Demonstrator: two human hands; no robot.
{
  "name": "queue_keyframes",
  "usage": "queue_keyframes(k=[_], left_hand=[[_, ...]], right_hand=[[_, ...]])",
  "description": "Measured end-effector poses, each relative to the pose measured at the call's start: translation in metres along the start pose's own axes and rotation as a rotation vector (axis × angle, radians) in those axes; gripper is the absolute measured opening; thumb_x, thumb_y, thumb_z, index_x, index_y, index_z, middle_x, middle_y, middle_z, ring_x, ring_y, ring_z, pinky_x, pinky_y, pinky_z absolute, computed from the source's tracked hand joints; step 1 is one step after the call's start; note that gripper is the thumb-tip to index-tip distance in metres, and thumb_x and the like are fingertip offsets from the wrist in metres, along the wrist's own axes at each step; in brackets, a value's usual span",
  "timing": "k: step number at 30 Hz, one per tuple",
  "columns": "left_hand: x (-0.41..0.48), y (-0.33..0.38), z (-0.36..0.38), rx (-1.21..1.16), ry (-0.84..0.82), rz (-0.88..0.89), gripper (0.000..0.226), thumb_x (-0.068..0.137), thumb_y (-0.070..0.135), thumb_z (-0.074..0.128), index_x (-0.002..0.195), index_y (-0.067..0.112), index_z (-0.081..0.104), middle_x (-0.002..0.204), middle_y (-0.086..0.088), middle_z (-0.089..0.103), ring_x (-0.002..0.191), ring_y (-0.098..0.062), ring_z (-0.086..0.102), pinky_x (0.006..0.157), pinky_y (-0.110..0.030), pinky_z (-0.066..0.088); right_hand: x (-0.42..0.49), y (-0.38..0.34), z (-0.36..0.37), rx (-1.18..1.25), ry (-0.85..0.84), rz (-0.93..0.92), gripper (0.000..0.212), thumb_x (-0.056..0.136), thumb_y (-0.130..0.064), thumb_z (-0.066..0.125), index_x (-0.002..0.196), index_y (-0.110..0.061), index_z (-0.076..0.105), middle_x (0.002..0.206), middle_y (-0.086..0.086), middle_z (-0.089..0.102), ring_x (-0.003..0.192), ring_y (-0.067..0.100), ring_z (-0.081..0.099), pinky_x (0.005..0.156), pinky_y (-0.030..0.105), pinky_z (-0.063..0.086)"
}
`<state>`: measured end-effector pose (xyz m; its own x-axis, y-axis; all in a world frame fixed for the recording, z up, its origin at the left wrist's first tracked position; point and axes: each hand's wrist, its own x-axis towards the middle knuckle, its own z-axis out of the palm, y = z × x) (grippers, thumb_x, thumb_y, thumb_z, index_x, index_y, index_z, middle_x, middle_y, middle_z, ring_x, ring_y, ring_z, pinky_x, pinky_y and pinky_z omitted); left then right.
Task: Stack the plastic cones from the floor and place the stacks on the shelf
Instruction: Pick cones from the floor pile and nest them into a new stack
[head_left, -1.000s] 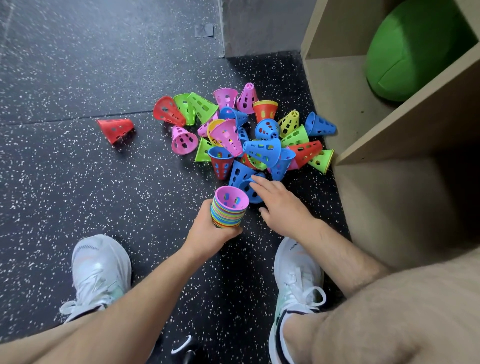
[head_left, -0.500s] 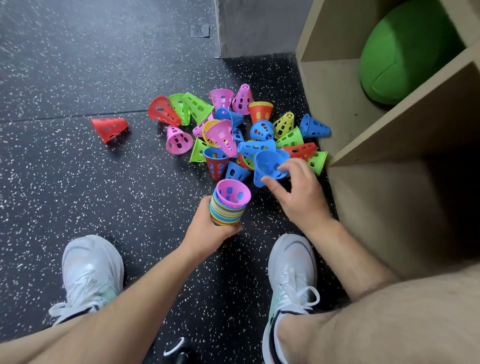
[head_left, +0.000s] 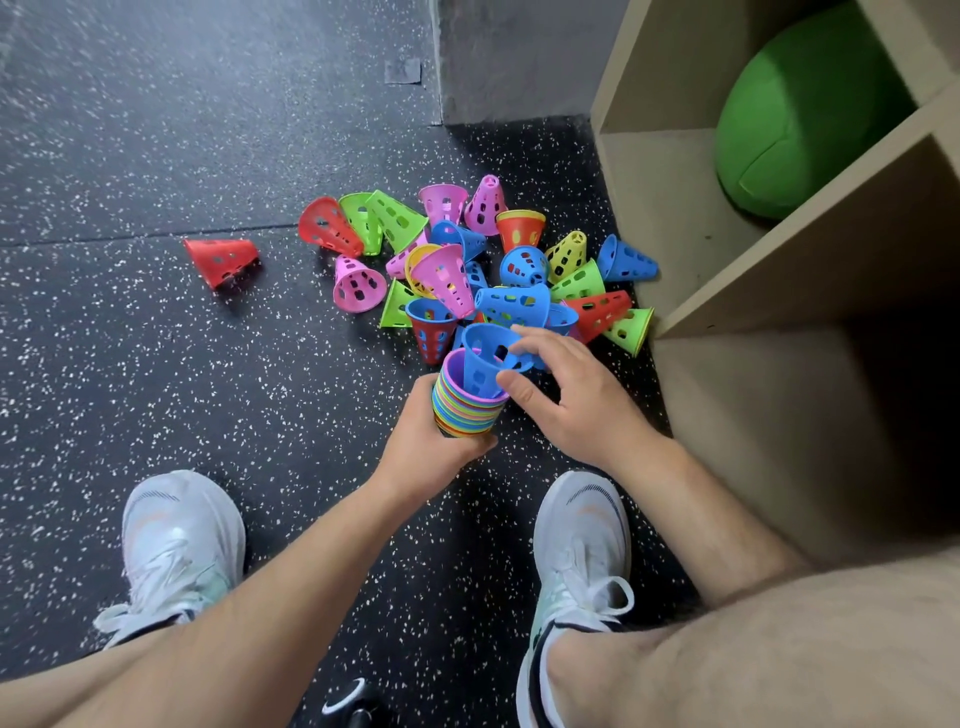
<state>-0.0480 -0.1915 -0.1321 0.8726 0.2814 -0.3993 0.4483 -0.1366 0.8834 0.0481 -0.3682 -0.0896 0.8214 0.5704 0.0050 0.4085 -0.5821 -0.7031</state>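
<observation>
My left hand (head_left: 426, 441) grips a stack of nested coloured cones (head_left: 460, 410), open end up, with a purple one outermost at the top. My right hand (head_left: 566, 395) pinches a blue cone (head_left: 483, 358) by its rim; the cone's narrow end sits partly inside the stack's mouth. Beyond the hands lies a pile of loose perforated cones (head_left: 483, 270) in pink, green, blue, red and yellow on the speckled black floor. One red cone (head_left: 221, 260) lies apart to the left. The wooden shelf (head_left: 810, 244) stands at the right.
A green ball (head_left: 800, 114) fills the upper shelf compartment. The lower compartment (head_left: 810, 415) is dark. My two white shoes (head_left: 182, 551) (head_left: 576, 561) stand on the floor below the hands. A grey wall corner (head_left: 514, 57) rises behind the pile.
My right hand picked a blue cone out of the pile and carried it left over the stack, where its tip now enters the top. The left hand kept its hold on the stack.
</observation>
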Motion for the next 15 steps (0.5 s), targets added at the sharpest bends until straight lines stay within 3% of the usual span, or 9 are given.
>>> queue_keyframes(k=[4,8,12,15], left_hand=[[0.002,0.002,0.001,-0.027,0.001,-0.004,0.065,0.072,0.011,0.091,0.122,0.027,0.051,0.107,0.007,0.071,0.09,-0.005,0.07,0.08,-0.03,0.059],[0.007,0.004,0.002,-0.021,0.014,-0.013,0.069,0.067,0.022,0.092,0.123,0.029,0.052,0.109,0.011,0.071,0.095,-0.005,0.071,0.084,-0.032,0.058],[0.015,0.009,0.005,0.012,0.009,-0.011,0.067,0.071,0.007,0.09,0.122,0.023,0.051,0.106,0.009,0.068,0.083,0.006,0.065,0.074,-0.015,0.051],[0.023,0.01,0.006,0.012,-0.003,-0.022,0.068,0.071,0.006,0.091,0.124,0.022,0.05,0.106,0.009,0.068,0.085,0.006,0.064,0.076,-0.014,0.05]], right_hand=[[-0.002,-0.002,0.005,-0.001,-0.152,0.061,0.067,0.09,-0.059,0.059,0.147,-0.03,0.041,0.139,-0.01,0.052,0.132,0.001,0.039,0.112,0.022,0.032],[0.003,0.003,0.003,0.041,-0.188,0.063,0.075,0.086,-0.066,0.056,0.15,-0.031,0.039,0.14,-0.015,0.048,0.135,-0.002,0.036,0.112,0.021,0.029],[0.02,0.012,0.006,0.054,0.158,0.15,0.055,0.091,-0.054,0.057,0.132,-0.017,0.058,0.127,-0.008,0.058,0.121,0.013,0.052,0.105,0.03,0.042],[0.041,0.022,0.008,-0.047,0.313,0.256,0.04,0.093,-0.044,0.062,0.116,-0.012,0.064,0.111,0.002,0.063,0.107,0.024,0.052,0.095,0.037,0.044]])
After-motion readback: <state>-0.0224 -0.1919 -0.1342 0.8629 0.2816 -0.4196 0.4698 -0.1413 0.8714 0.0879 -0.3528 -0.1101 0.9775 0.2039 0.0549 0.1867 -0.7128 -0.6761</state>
